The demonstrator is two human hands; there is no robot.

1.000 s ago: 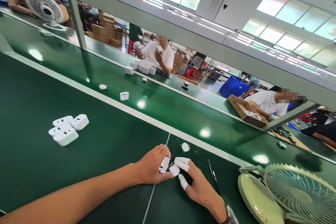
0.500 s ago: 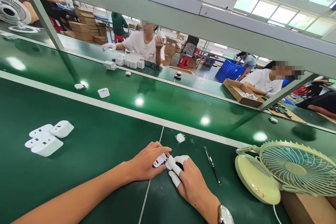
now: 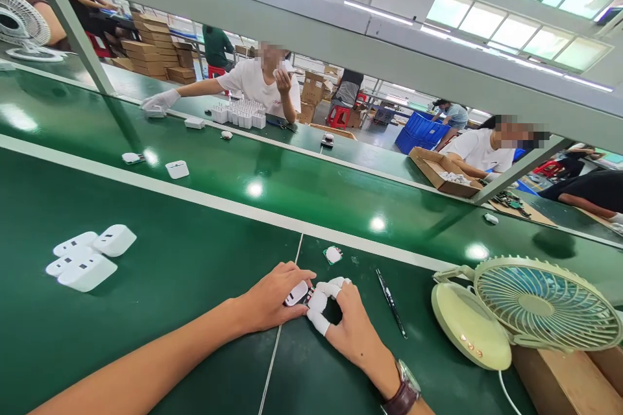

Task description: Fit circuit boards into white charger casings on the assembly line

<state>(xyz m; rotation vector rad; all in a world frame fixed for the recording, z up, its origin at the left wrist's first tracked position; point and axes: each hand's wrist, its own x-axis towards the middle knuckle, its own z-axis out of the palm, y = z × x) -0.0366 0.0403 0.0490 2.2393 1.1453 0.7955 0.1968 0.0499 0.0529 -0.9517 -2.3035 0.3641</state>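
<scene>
My left hand [image 3: 278, 299] grips a small white plastic charger housing [image 3: 296, 294] with dark slots, low over the green table. My right hand [image 3: 351, 319], with white finger cots, pinches a white-topped circuit board [image 3: 318, 302] at the housing's right end. Red and dark parts show between the two pieces; how far the board sits inside is hidden by my fingers. Just beyond lies another white-topped circuit board [image 3: 333, 255]. Black tweezers [image 3: 390, 303] rest to the right of my right hand.
Several white housings [image 3: 90, 266] stand on the left. A yellow-green fan [image 3: 535, 305] and a cardboard box [image 3: 559, 382] are at right. Beyond the white strip [image 3: 219, 211], a belt carries a white housing [image 3: 177, 170] and boards. A co-worker's gloved hand [image 3: 160, 102] touches a white piece.
My right fingers have curled into a rounder pinch on the board, and the wrist has turned. Pieces on the belt have shifted left. The co-worker's gloved hand has moved left and down.
</scene>
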